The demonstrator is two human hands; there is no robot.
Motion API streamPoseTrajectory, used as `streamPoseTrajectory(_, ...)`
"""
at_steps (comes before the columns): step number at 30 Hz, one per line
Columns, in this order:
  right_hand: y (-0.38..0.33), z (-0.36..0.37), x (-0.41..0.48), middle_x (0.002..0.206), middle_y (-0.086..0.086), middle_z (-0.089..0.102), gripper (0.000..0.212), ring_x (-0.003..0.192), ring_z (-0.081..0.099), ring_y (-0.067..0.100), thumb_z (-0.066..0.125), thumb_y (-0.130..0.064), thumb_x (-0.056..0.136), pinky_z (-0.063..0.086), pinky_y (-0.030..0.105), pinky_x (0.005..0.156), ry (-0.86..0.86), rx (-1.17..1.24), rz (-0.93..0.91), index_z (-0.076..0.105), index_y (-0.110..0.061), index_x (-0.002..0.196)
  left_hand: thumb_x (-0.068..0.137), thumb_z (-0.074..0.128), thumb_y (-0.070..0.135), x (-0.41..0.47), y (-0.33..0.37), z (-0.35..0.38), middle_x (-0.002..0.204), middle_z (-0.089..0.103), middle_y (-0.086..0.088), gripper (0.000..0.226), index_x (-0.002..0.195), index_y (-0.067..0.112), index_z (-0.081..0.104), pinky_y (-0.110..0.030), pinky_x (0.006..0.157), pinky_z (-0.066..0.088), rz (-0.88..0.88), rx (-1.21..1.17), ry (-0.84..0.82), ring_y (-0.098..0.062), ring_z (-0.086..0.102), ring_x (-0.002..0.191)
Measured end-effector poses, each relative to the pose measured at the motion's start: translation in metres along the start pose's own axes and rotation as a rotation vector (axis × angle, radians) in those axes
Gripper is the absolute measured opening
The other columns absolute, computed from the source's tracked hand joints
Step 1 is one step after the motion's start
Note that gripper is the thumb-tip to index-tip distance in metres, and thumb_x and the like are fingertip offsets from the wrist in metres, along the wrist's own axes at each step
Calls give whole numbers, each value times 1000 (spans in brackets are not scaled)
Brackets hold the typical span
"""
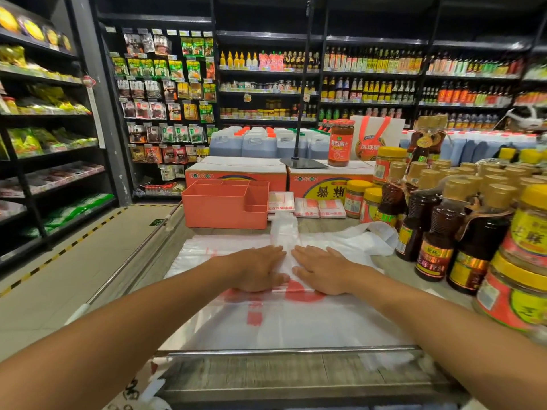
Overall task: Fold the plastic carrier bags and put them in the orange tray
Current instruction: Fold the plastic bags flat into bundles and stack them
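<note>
A white translucent plastic carrier bag (284, 318) with red print lies spread flat on the counter in front of me. Its handles (284, 229) stretch away toward the back. My left hand (257, 269) and my right hand (321, 269) press flat on the bag side by side, fingers straight, almost touching at the middle. More white bags (364, 236) lie bunched under and to the right of it. The orange tray (225, 207), with several compartments, stands behind the bag at the back left of the counter, nothing visible inside it.
Dark sauce bottles (438, 232) and yellow-lidded jars (515, 279) crowd the counter's right side. Small folded white packets (319, 208) lie right of the tray, before orange cartons (236, 174). A metal rail (290, 350) runs along the near edge. Stocked shelves and an aisle lie to the left.
</note>
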State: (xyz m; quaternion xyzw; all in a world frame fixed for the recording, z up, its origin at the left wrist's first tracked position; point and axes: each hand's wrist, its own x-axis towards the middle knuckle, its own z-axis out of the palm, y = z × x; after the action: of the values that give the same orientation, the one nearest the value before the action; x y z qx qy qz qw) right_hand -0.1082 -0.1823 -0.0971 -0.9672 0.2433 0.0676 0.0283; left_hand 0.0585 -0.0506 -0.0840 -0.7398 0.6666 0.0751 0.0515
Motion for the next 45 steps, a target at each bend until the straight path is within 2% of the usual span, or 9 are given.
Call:
streamPoseTrajectory(7,3,6,5,170,-9,-12,66,157,-12,15,6,-59,105,-15,50,123,-24,-118,28,-9,-30,162,104,15,65,6,-8,14,171,-10,5,75,164,25,-7,-42,127,0,31,53,-18,-15,-8,158)
streamPoseTrajectory(15,10,6,8,170,-9,-9,66,157,-9,15,13,-59,106,-10,49,125,-46,-37,2,-5,-32,163,101,29,69,11,-17,16,171,-3,11,79,164,29,1,-38,128,2,36,-77,15,-9,-3,157)
streamPoseTrajectory(21,12,-9,10,166,-7,25,69,153,19,17,44,-61,100,17,40,125,148,42,-84,31,-28,159,102,25,69,15,-13,16,171,-6,10,79,164,28,-1,-38,128,1,19,-42,-13,-12,-5,158)
streamPoseTrajectory(24,15,-15,7,146,-11,48,78,135,40,15,40,-83,85,35,40,114,184,65,-118,51,-34,145,102,24,69,15,-13,15,171,-6,10,78,165,29,-1,-38,128,1,15,-43,-9,-12,-4,158)
streamPoseTrajectory(27,15,-18,0,143,-15,46,103,129,42,12,38,-100,67,37,39,110,52,40,-115,45,-37,148,102,29,67,15,-12,15,171,0,11,77,165,29,5,-37,128,3,13,-71,9,-11,0,158)
streamPoseTrajectory(31,15,-17,-2,149,-14,39,104,135,37,12,51,-96,68,34,39,116,13,45,-110,37,-36,152,108,36,48,14,-16,12,169,19,12,56,161,32,27,-34,127,9,23,-251,123,-11,15,156)
streamPoseTrajectory(35,13,-17,-3,136,-14,50,88,118,49,12,46,-92,75,42,37,104,61,88,-114,47,-39,145,95,54,13,8,-20,2,148,53,11,46,135,32,63,-29,117,33,64,-384,250,-10,46,136)
streamPoseTrajectory(40,14,-15,2,117,-17,64,72,107,58,6,29,-94,80,49,41,97,136,295,-106,59,-47,125,76,63,37,8,-25,6,118,68,19,45,120,46,67,-31,96,52,72,-452,250,-5,63,106)
streamPoseTrajectory(45,16,-19,-4,124,-22,60,94,114,56,3,33,-105,61,45,31,101,118,368,-100,51,-49,134,99,60,30,17,-30,11,96,73,20,22,111,36,77,-30,84,53,89,-407,387,-2,63,84)
